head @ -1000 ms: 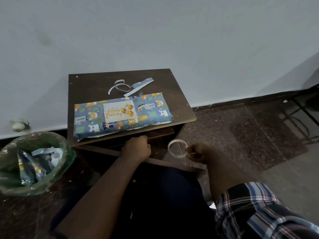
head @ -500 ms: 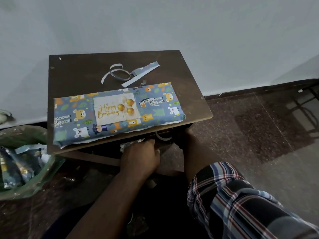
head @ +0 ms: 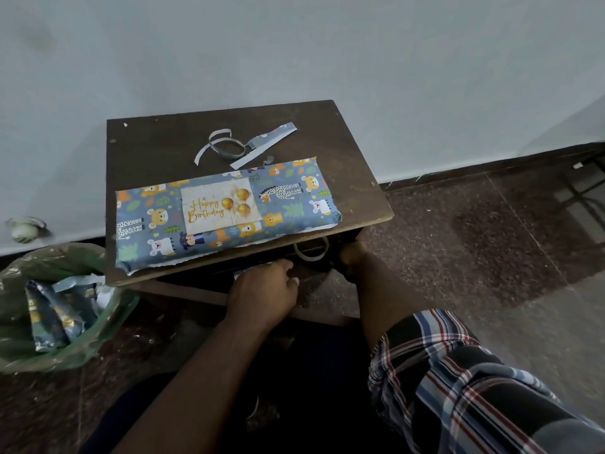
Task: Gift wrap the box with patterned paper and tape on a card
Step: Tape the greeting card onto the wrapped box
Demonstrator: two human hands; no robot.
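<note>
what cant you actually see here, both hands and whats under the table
1. Head view: right hand fingers, hidden in shadow under the table edge; grip on the tape roll unclear.
2. Left hand fingertips, curled out of sight below the table.
3. Space under the tabletop, too dark.
4. Wrapped box underside, hidden.

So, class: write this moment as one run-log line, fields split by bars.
wrapped box on table | card on top | right hand holds tape roll under table edge | left hand beneath edge
</note>
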